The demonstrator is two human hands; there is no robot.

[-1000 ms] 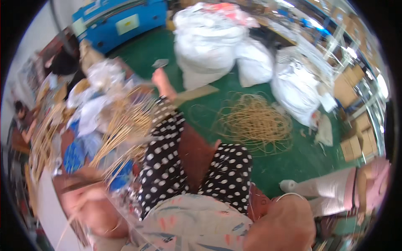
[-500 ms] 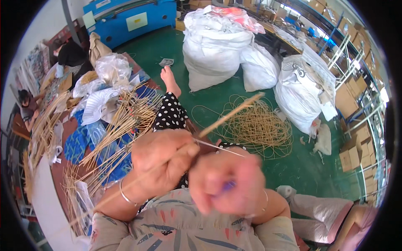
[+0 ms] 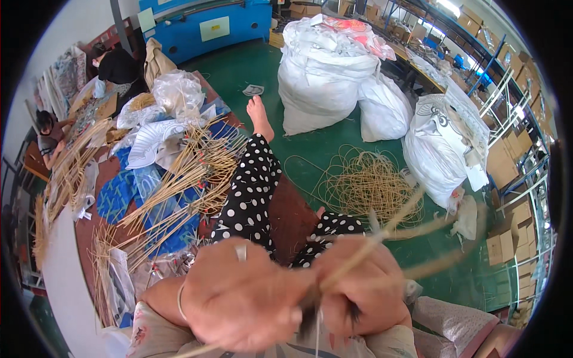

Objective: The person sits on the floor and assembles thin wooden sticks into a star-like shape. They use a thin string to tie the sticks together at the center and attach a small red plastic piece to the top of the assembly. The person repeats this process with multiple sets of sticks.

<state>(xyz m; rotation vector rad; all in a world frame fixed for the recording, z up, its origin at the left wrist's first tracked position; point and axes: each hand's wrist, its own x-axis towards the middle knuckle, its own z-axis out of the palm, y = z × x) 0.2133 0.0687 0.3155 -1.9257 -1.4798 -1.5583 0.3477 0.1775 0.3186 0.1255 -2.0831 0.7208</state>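
Note:
My left hand [image 3: 245, 292] is closed in front of my lap, with a ring on one finger. It grips a thin bamboo strip [image 3: 352, 261], which slants across to the upper right and blurs at its far end. Pressed close beside it, my right hand [image 3: 361, 283] is curled and smeared by motion. A white thread [image 3: 319, 331] hangs between the two hands and seems to run into the right one's fingers. A dark patch shows where the hands meet; I cannot make out what it is.
Bundled strips [image 3: 179, 185] lie on a low table at left with plastic wrap. A coil of thin cane [image 3: 373, 188] sits on the green floor. White sacks [image 3: 325, 74] stand beyond it. Two people work at far left; another person's leg [image 3: 453, 319] is at lower right.
Both hands have moved lower and closer together. The bamboo strip now sweeps farther right, with blurred ends. The thread, earlier stretched between the hands, now hangs below them. The view has shifted slightly.

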